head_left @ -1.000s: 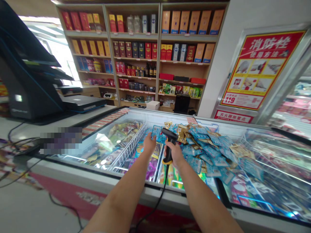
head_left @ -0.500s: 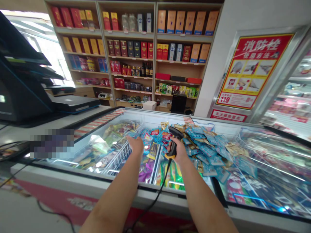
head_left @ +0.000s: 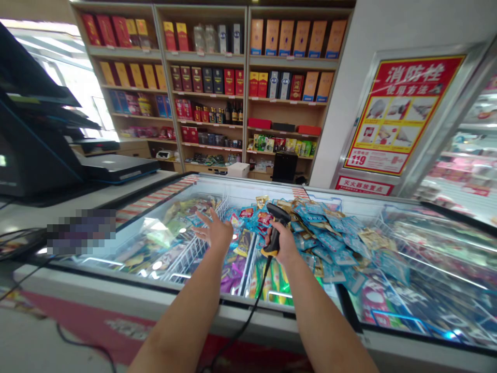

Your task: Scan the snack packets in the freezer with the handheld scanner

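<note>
My right hand [head_left: 283,241] is wrapped round the grip of a black and yellow barcode scanner [head_left: 277,215], whose cable runs down toward me. To its left my left hand [head_left: 216,230] is held out over the chest freezer [head_left: 264,181], fingers spread and nothing in them. Blue snack packets [head_left: 326,233] lie in a heap on the right of the scanner. A few red and blue packets [head_left: 256,215] show between and beyond my hands. Under the glass are purple packets [head_left: 233,274] and green and yellow packets [head_left: 272,280], parted by white wire baskets [head_left: 190,254].
On the left counter stand a black till machine [head_left: 34,140] and a flat black device [head_left: 120,167]. Shelves [head_left: 209,57] of boxes and bottles line the back. A red and yellow sign [head_left: 404,114] hangs at right. The freezer's right section [head_left: 435,274] holds more goods.
My left hand has opened, its fingers now spreading apart. The right hand keeps the barcode scanner in nearly the same place, and the packets have not visibly moved.
</note>
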A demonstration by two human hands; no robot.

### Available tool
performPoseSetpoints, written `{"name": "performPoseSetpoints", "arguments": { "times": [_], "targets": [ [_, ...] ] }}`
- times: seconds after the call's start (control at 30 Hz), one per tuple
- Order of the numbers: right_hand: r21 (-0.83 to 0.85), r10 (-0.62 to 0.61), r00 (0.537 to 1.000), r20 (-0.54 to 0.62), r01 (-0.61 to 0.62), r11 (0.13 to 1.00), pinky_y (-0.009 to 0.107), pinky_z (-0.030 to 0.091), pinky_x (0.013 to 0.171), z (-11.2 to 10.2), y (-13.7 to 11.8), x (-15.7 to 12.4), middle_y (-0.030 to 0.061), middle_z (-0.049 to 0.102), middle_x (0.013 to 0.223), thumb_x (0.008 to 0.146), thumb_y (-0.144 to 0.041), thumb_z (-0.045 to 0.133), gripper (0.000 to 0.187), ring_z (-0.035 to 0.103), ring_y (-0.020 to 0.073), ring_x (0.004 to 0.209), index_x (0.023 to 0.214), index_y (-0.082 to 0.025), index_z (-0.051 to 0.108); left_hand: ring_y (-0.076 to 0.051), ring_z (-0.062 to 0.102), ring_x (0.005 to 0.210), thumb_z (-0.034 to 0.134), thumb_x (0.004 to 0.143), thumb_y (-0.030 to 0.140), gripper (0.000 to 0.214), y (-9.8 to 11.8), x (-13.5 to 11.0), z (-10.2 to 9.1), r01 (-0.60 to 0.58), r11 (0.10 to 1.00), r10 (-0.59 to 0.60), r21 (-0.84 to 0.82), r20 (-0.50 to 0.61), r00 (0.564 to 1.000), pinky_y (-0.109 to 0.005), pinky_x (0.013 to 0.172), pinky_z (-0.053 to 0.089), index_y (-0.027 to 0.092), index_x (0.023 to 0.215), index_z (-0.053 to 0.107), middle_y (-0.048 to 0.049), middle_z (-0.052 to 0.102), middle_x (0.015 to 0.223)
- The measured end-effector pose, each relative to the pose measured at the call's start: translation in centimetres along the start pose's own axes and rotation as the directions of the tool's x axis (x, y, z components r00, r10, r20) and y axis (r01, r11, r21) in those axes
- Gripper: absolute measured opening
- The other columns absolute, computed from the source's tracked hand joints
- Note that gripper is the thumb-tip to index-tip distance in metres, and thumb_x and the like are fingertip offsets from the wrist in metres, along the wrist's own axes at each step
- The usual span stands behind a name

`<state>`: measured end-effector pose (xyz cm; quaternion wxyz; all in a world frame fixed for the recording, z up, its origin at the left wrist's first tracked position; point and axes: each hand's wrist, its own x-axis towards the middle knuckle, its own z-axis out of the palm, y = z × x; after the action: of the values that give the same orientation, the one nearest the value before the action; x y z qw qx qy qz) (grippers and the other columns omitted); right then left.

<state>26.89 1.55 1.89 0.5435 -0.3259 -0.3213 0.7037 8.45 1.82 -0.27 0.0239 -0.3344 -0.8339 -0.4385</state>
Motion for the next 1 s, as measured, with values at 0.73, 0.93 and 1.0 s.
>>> {"name": "performPoseSetpoints", "arguments": {
  "times": [0.73,0.93,1.0],
  "targets": [
    [-0.027,-0.019,0.999,0.036,0.020,0.999,0.023,0.038,0.032,0.0,0.5,0.2,-0.0055,0.056,0.047,0.062,-0.035,0.074,0.026,0.050,0.0119,0.033,0.069,-0.020,0.054,-0.035,0.052,0.115,0.043,0.089,0.044,0.048,0.8,-1.2,1.3,-0.589,0.766,0.521,0.258,0.289,0.803,-0.051,0.102,0.029,0.024,0.131,0.054,-0.0165,0.063,0.114],
    [-0.050,-0.019,0.999,0.041,0.021,0.999,0.023,0.036,0.032,0.0,0.5,0.2,-0.0040,0.054,0.045,0.066,-0.036,0.072,0.026,0.050,0.0117,0.033,0.060,-0.018,0.053,-0.034,0.037,0.132,0.045,0.086,0.055,0.059,0.2,-1.1,1.5,-0.615,0.746,0.502,0.255,0.390,0.772,-0.045,0.104,0.032,0.024,0.136,0.048,-0.0131,0.043,0.144],
    [-0.041,-0.024,0.999,0.033,0.026,0.999,0.024,0.035,0.031,0.1,0.5,0.2,-0.0039,0.054,0.045,0.065,-0.034,0.072,0.026,0.049,0.0118,0.032,0.058,-0.018,0.052,-0.033,0.037,0.132,0.043,0.088,0.053,0.058,0.0,-0.9,1.9,-0.608,0.750,0.468,0.259,0.441,0.766,-0.044,0.106,0.030,0.023,0.138,0.046,-0.0118,0.042,0.146]
  ]
}}
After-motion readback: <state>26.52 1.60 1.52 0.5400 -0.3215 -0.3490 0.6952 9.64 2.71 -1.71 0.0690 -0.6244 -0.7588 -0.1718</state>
